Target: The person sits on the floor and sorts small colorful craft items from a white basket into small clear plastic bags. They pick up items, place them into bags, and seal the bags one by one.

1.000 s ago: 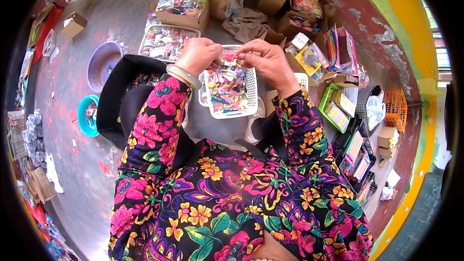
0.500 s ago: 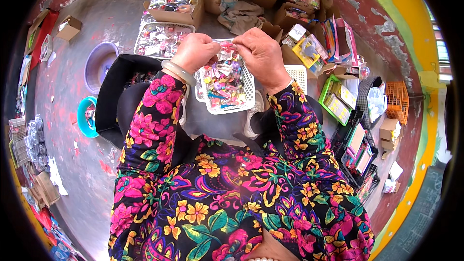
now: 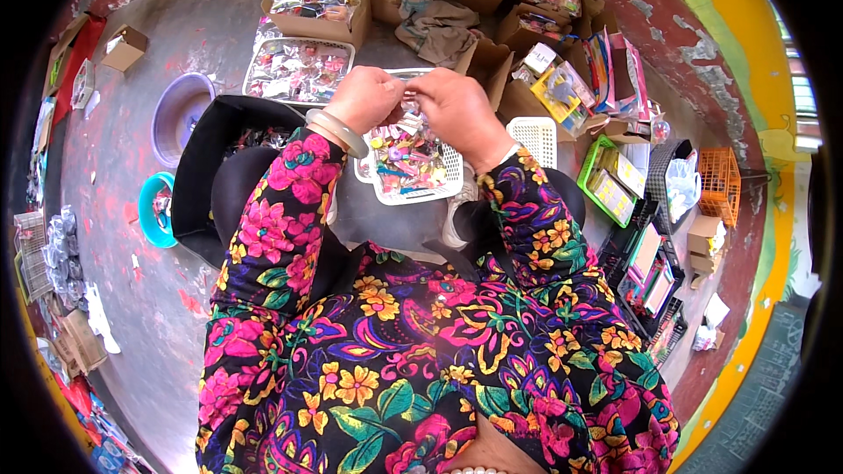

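Two hands, left hand (image 3: 367, 98) and right hand (image 3: 458, 110), fingers pinched shut on a small clear packet (image 3: 409, 105) above the white basket (image 3: 450, 186) of bright trinkets.

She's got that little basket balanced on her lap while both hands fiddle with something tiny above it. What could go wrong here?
The white basket rests on her lap with neither hand steadying it, so a knee shift might tip its colourful little packets out. The left hand and right hand pinch a small piece together over the basket's far edge; if it slips, it could fall past the rim onto the cluttered floor and be hard to find.
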`<state>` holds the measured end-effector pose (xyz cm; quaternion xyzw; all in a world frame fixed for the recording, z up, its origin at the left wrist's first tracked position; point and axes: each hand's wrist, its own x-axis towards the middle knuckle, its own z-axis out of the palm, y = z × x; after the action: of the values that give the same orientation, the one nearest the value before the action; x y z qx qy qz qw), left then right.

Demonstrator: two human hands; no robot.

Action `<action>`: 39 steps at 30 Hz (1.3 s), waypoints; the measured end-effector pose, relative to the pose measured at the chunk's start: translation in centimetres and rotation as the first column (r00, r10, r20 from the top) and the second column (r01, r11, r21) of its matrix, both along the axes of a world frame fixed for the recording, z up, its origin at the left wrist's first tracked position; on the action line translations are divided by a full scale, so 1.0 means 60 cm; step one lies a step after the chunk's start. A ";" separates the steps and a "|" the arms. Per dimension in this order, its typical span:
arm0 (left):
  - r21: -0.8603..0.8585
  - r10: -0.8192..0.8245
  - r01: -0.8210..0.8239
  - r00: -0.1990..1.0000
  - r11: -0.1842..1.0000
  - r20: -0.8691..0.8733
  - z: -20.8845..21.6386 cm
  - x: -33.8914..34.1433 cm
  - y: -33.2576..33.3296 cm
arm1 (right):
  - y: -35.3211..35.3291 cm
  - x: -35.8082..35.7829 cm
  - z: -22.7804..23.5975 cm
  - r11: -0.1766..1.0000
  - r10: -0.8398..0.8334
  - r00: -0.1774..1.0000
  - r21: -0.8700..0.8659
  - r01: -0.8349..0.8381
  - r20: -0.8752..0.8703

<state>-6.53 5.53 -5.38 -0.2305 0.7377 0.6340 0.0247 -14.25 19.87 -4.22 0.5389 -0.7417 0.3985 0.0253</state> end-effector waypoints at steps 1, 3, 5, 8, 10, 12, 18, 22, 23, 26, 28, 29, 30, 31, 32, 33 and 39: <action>0.045 0.027 -0.028 1.000 0.999 0.013 0.006 0.001 0.000 | 0.002 -0.002 0.004 0.999 -0.009 0.969 0.039 -0.001 0.248; 0.139 0.034 -0.040 0.998 0.990 0.045 0.020 0.004 -0.002 | 0.010 -0.011 0.024 0.993 -0.056 0.730 0.112 -0.029 0.681; 0.176 0.021 -0.034 0.997 0.984 0.071 0.022 0.007 -0.005 | 0.015 -0.014 0.041 0.989 -0.059 0.677 0.134 -0.059 0.733; 0.211 0.005 -0.025 0.995 0.977 0.097 0.029 0.007 -0.001 | 0.017 -0.014 0.050 0.982 -0.075 0.744 0.179 -0.060 0.664; 0.231 0.002 -0.026 0.995 0.973 0.104 0.028 0.007 -0.002 | 0.017 -0.014 0.043 0.980 -0.085 0.799 0.195 -0.041 0.595; 0.258 0.000 -0.028 0.994 0.966 0.106 0.027 0.006 -0.004 | 0.015 -0.022 0.036 0.979 -0.068 0.757 0.190 -0.075 0.650; 0.271 0.046 -0.068 0.995 0.960 0.089 0.039 0.010 -0.005 | 0.023 -0.034 0.044 0.973 -0.065 0.493 0.165 -0.163 0.867; 0.245 0.031 -0.054 0.995 0.968 0.096 0.036 0.009 -0.005 | 0.019 -0.035 0.054 0.967 -0.157 0.425 0.226 -0.116 0.892; 0.240 0.038 -0.060 0.995 0.969 0.093 0.038 0.009 -0.004 | 0.020 -0.037 0.053 0.970 -0.150 0.418 0.215 -0.114 0.896; 0.226 0.017 -0.039 0.995 0.973 0.097 0.037 0.008 -0.003 | 0.021 -0.042 0.043 0.977 -0.116 0.385 0.176 -0.124 0.915; 0.215 0.007 -0.028 0.995 0.976 0.100 0.033 0.008 -0.002 | 0.020 -0.041 0.034 0.979 -0.087 0.344 0.144 -0.146 0.935; 0.207 0.012 -0.032 0.995 0.978 0.100 0.032 0.008 -0.001 | 0.020 -0.040 0.033 0.980 -0.090 0.327 0.141 -0.138 0.941; 0.200 0.015 -0.035 0.995 0.979 0.099 0.031 0.008 -0.001 | 0.019 -0.039 0.033 0.982 -0.094 0.310 0.140 -0.129 0.946; 0.201 0.015 -0.035 0.995 0.979 0.098 0.030 0.007 0.000 | 0.018 -0.038 0.034 0.983 -0.098 0.293 0.138 -0.119 0.951; 0.203 0.016 -0.035 0.995 0.979 0.096 0.030 0.006 0.001 | 0.017 -0.038 0.034 0.988 -0.069 0.311 0.108 -0.109 0.948; 0.203 0.018 -0.037 0.995 0.979 0.095 0.029 0.007 0.001 | 0.016 -0.037 0.034 0.992 -0.038 0.329 0.076 -0.101 0.944; 0.238 0.008 -0.044 0.989 0.970 0.148 0.030 0.005 0.000 | 0.012 -0.018 0.043 0.991 0.097 0.721 0.002 -0.135 0.687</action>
<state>-6.26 5.54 -3.61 -0.2812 0.6486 0.7005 0.0981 -15.33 20.58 -1.62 0.4000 -0.6737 0.5502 -0.2888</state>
